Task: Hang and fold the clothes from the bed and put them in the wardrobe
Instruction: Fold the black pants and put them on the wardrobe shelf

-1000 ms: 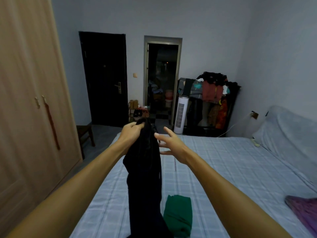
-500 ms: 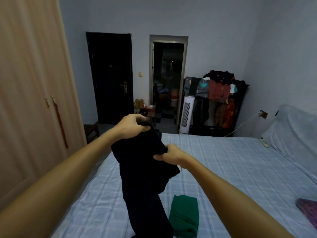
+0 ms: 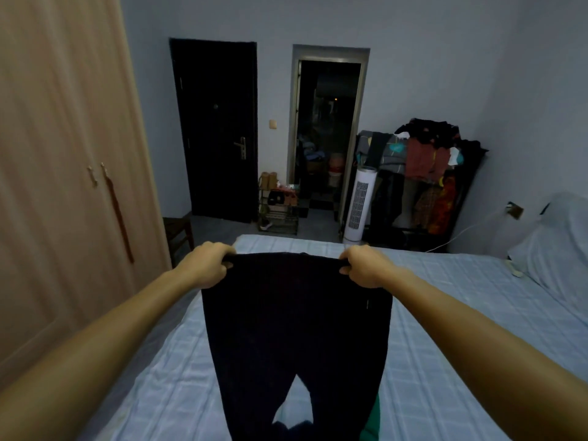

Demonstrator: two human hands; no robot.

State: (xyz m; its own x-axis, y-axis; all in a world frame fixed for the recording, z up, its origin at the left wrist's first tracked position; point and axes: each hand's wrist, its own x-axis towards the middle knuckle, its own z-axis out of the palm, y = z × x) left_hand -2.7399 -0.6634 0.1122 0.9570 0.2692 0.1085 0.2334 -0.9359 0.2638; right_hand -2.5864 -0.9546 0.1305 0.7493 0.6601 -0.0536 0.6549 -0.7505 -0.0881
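- Head view: left hand [image 3: 208, 265] and right hand [image 3: 362, 267] each grip one end of the black trousers' [image 3: 296, 329] waistband, stretched flat.
- Trouser legs hang above the checked bed [image 3: 461, 329], partly covering a green garment [image 3: 372, 424].

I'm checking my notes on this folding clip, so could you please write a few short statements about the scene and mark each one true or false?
1. Both hands grip the waistband of the dark trousers. True: the left hand and right hand each hold a top corner.
2. The trousers lie flat on the bed. False: they hang spread between the hands, above it.
3. The wardrobe doors are shut. True.
4. A green garment peeks out behind the trousers. True.
5. The white tower fan stands on the bed. False: it stands on the floor beyond it.
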